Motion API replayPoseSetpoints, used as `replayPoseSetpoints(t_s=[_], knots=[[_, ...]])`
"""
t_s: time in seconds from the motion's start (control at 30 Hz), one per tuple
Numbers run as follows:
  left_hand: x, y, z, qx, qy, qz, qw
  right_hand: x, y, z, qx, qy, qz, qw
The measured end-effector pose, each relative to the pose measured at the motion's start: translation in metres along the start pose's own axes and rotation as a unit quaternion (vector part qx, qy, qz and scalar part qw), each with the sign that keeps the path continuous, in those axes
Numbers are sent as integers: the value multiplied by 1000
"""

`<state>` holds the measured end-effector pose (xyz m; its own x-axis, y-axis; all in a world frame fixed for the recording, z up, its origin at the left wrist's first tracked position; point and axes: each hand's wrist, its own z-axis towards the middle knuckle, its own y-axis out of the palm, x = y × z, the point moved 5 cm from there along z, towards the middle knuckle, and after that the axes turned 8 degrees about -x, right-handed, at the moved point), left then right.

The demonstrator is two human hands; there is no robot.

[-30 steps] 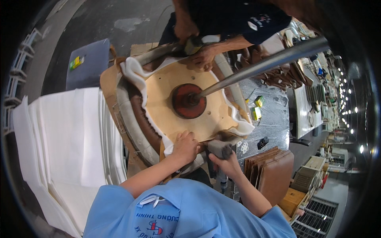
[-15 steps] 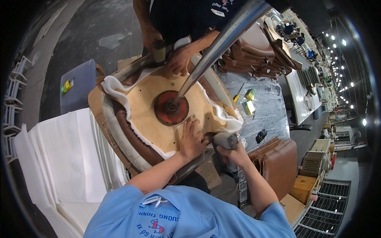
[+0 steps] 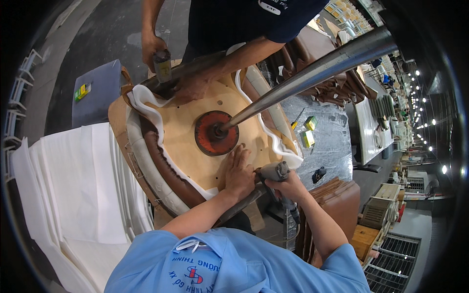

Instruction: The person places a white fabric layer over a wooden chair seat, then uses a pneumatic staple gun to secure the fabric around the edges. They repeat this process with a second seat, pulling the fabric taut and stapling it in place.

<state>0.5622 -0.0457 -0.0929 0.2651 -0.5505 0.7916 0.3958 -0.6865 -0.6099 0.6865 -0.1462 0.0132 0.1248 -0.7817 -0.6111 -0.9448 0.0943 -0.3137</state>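
Observation:
My left hand [image 3: 238,173] lies with fingers stretched on the tan board [image 3: 183,122], close to its near edge. Wrapped in my right hand [image 3: 289,186] is a grey staple gun [image 3: 274,171], its nose at the board's near edge beside my left hand. A red round plate [image 3: 205,129] presses on the board's middle, at the foot of a slanting metal rod [image 3: 312,73]. Brown leather [image 3: 166,161] and white padding [image 3: 155,119] curl up around the board. Across from me, a co-worker's hand [image 3: 194,87] rests at the far edge; their other hand grips a second staple gun [image 3: 162,66].
White sheets [image 3: 83,185] are stacked at the left. On the right, a plastic-covered table [image 3: 327,136] carries small yellow-green boxes [image 3: 309,138], a screwdriver [image 3: 296,120] and brown leather pieces [image 3: 342,88]. More brown panels [image 3: 337,205] stand near my right arm. A hose hangs below my staple gun.
The co-worker's staple gun has been drawn up and left, away from the board, and their other hand has moved left along the far edge. My hands keep nearly the same place on the board.

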Motion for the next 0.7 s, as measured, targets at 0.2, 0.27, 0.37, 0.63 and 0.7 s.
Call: replayPoseSetpoints(t_s=[0.2, 0.27, 0.37, 0.63, 0.7], knots=[[4, -4, 3, -33, -16, -19, 999, -5, -1, 4, 2, -13, 7, 1000], [3, -5, 3, -25, -10, -22, 999, -6, -1, 6, 10, -7, -7, 1000], [3, -5, 3, -21, -2, -27, 999, -5, -2, 7, 22, 9, -34, 999], [2, -4, 0, -3, 10, -7, 1000, -12, 4, 3, 42, 26, -36, 998], [1, -2, 2, 9, 20, 16, 1000, -7, 3, 6, 45, 30, -43, 998]])
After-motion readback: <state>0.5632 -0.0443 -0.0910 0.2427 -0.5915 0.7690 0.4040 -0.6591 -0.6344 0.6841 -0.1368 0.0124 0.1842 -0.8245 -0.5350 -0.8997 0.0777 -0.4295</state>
